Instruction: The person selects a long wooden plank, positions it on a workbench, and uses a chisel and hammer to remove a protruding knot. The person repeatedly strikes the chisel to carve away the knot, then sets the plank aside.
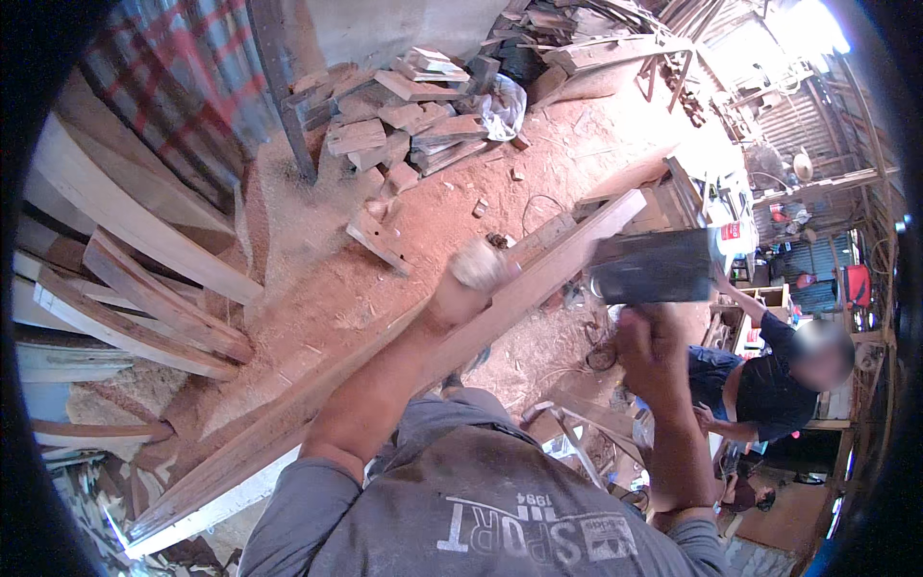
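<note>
Timber runs slantwise across our view as one long squared beam [558,264], from the lower left up to the right, passing under our left forearm. Our left hand [458,302] is over the beam, its fingers curled closed around a pale rounded piece [478,264]; the blur keeps us from telling its exact kind, or whether it touches the wood. Our right hand [654,337] is raised to the right of the beam, closed in a fist just below the dark rectangular head of what looks to us like a mallet [649,267]. We see that head blurred too, and we take the fist to be around its handle, which the fingers hide.

Sawdust and shavings coat the floor [567,159] around us. On our left, curved timber pieces [159,226] lie side by side near a corrugated metal wall [178,72] marked with red. Ahead, offcuts [413,120] are heaped beside a white plastic bag [502,108], and nearer to our left hand a small board [377,240] rests on the floor. To our right we have another person [764,380] in a dark shirt, with a red container [854,287] beyond.
</note>
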Available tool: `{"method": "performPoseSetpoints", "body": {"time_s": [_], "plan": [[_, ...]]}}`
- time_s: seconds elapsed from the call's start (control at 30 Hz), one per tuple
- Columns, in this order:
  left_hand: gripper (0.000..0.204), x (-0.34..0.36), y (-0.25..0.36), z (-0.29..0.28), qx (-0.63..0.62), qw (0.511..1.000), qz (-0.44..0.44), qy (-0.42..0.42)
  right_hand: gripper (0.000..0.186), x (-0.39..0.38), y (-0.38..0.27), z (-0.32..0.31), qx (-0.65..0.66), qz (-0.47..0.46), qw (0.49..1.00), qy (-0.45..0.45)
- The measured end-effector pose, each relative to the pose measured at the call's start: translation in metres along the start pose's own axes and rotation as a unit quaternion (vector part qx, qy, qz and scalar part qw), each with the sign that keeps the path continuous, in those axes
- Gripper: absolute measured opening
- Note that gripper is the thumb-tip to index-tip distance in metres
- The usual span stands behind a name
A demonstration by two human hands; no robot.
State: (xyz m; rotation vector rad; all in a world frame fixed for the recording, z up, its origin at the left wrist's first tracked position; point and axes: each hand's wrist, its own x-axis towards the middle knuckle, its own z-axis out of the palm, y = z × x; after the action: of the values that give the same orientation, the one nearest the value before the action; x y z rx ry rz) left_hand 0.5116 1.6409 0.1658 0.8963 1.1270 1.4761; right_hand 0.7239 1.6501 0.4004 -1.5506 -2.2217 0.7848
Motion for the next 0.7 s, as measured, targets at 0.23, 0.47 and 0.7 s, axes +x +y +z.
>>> {"method": "performPoseSetpoints", "body": {"time_s": [0.23,0.47,0.7], "plan": [[0.035,-0.004,0.062,-0.011,-0.035,0.994,-0.071,0.069,0.047,-0.02,0.028,-0.025,0.261,-0.003,0.964,0.051],[0.042,-0.003,0.078,-0.006,0.106,0.988,-0.107,-0.039,0.045,-0.025,0.031,-0.011,0.223,0.05,0.972,0.052],[0.035,0.002,0.062,0.004,0.081,0.99,-0.093,-0.061,0.056,-0.002,0.011,-0.014,0.216,0.066,0.973,-0.035]]}}
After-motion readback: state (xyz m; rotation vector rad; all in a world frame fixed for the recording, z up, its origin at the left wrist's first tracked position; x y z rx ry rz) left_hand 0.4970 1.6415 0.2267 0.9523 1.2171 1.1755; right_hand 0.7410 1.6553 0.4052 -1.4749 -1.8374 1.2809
